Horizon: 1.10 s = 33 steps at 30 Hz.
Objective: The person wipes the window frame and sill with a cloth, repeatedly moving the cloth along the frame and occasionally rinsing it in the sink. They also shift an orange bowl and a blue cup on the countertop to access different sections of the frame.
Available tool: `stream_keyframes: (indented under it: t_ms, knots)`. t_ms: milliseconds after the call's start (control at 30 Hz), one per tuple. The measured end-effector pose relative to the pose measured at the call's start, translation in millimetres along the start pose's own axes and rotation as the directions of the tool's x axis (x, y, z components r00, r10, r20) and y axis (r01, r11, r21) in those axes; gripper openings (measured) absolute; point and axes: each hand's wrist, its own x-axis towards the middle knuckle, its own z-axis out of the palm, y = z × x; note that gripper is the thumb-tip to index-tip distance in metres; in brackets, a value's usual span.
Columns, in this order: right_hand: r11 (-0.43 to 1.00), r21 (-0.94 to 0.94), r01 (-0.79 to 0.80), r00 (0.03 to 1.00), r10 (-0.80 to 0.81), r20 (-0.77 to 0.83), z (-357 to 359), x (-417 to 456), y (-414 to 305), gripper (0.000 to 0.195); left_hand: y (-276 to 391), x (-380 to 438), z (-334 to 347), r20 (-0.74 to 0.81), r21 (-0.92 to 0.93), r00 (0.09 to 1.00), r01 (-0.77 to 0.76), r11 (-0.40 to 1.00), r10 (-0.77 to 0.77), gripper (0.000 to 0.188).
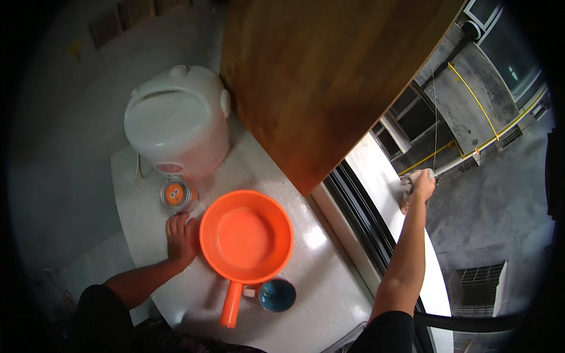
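My right hand reaches past the window track and grips a bunched greyish cloth at the outer edge of a white ledge. On the pale countertop, my left hand rests with its fingers apart, holding nothing. It lies between an orange plastic dipper and a small clear jar with an orange label on its lid. The dipper looks empty, and its handle points toward me. A mug with a blue inside stands beside that handle.
A white rice cooker stands behind the jar. A brown wooden panel rises at the counter's far right. The black window track runs along the counter's right side. Outside, yellow pipes and a barred opening show far below.
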Motion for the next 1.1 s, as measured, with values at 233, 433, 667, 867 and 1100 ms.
stream_keyframes:
  t_ms: [233, 433, 667, 867, 1100]
  knots:
    - [0.829, 0.311, 0.465, 0.764, -0.553, 0.332, -84.3, -59.9, -3.3, 0.058, -6.5, -5.0, -7.1, 0.017, 0.060, 0.999, 0.031, 0.998, -0.032, 0.030]
    - [0.778, 0.401, 0.484, 0.316, -0.583, 0.749, -114.9, -111.9, 36.0, 0.056, -6.7, -4.6, -5.3, 0.047, 0.032, 0.998, 0.041, 0.999, -0.043, 0.033]
    - [0.441, 0.323, 0.838, 0.171, -0.773, 0.611, -64.0, -125.7, -14.5, 0.038, -1.9, -6.0, -4.7, 0.088, 0.038, 0.994, 0.066, 0.997, -0.069, 0.038]
    - [0.367, 0.179, 0.913, 0.237, -0.833, 0.500, 18.8, -158.4, -102.4, 0.023, 2.5, -4.1, -5.2, 0.118, 0.045, 0.992, 0.043, 0.998, -0.049, 0.045]
    - [0.534, -0.008, 0.846, 0.503, -0.792, 0.346, 72.9, -179.4, -138.1, 0.017, 0.0, -2.0, -7.5, 0.106, 0.012, 0.994, 0.028, 1.000, -0.029, 0.047]
